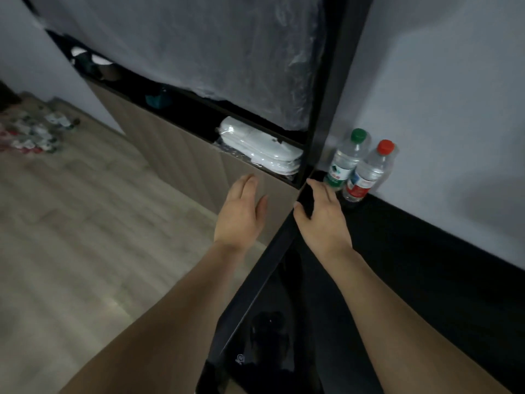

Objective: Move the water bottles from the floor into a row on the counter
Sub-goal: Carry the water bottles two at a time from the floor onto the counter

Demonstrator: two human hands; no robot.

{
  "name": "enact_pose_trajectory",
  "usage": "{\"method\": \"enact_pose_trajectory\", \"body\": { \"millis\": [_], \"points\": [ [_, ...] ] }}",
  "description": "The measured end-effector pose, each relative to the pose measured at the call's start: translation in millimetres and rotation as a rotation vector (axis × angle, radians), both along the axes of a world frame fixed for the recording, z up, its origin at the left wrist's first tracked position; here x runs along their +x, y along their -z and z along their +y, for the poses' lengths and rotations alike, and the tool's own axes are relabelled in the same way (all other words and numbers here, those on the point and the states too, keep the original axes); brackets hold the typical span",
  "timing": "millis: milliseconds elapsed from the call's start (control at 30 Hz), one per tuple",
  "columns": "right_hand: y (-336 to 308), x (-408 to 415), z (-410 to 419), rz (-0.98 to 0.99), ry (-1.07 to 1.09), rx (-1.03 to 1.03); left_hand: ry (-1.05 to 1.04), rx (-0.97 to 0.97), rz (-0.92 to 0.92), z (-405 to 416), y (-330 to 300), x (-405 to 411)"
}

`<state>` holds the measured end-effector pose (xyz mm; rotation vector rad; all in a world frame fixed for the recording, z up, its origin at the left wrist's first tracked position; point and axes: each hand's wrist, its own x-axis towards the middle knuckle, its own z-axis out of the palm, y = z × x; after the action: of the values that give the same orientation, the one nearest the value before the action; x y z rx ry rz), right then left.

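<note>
A pale wood-look laminate floor fills the left half of the view. Above it hangs a big sheet of wrinkled clear plastic film, covering the upper part of a cabinet with beige wooden door fronts. On the right runs a glossy black counter along a grey wall.

In the dark open shelf under the film lies a stack of folded white cloth packs.

The left hand is held in front of the cabinet door, fingers straight and together, holding nothing. The right hand is above the counter's corner, fingers loosely spread and empty, its fingertips close to the nearer bottle.

Two bottles stand upright on the counter against the wall, touching each other: a clear plastic water bottle with green cap and a clear plastic water bottle with red cap.

Far left on the floor lies a blurred heap of more water bottles.
</note>
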<state>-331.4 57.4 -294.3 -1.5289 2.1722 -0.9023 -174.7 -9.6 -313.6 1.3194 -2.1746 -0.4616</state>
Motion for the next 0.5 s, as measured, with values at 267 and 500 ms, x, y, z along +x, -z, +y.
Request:
{"method": "enact_pose_trajectory", "body": {
  "millis": [267,500],
  "points": [
    [-3.4,117.6,-39.3,0.006,-0.189,0.044,-0.209,0.002,0.063,-14.1,4.9,126.7],
    [-0.6,264.6,-75.2,0.044,-0.371,0.100,-0.426,0.026,0.109,-23.5,17.1,283.1]
  ]
}}
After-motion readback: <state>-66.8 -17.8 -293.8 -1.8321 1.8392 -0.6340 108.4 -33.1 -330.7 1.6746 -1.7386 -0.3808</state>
